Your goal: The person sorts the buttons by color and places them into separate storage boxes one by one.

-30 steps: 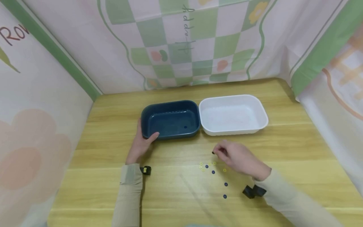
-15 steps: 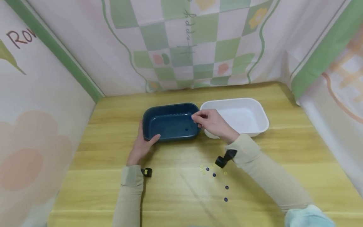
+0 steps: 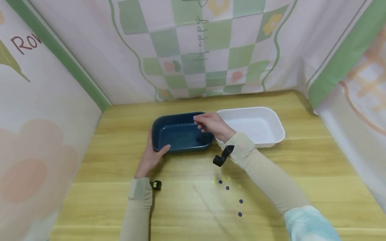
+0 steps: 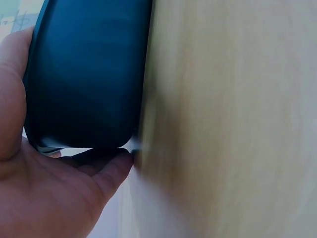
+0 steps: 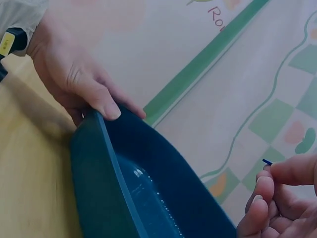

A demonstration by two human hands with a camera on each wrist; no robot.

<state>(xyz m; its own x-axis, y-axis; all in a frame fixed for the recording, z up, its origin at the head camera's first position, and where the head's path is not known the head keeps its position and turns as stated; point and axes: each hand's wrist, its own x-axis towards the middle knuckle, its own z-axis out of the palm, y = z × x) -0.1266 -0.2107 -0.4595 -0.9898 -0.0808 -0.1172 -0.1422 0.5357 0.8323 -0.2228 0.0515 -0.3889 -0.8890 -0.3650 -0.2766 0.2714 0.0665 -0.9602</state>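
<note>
My left hand (image 3: 149, 157) grips the left end of a dark blue rectangular basin (image 3: 184, 149). Its thumb (image 5: 111, 110) lies over the rim, while the fingers stay along the outside of the end wall. Above the basin's right part, my right hand (image 3: 213, 125) pinches a small blue disc (image 5: 267, 162) between thumb and fingertips, seen edge-on in the right wrist view. On the table in front lie several small blue discs (image 3: 241, 201) and several small yellow rings (image 3: 229, 178). Part of the basin's right end is hidden behind the right hand.
A white basin (image 3: 271, 143) stands right beside the blue one, partly covered by my right hand and sleeve. Both are on a wood-grain table (image 3: 181, 207). Patterned curtains (image 3: 193, 80) enclose the table's back and sides.
My right hand has carried the blue disc from beside the loose pieces up and left, past the white basin, to above the dark blue basin. My left hand keeps its grip.
</note>
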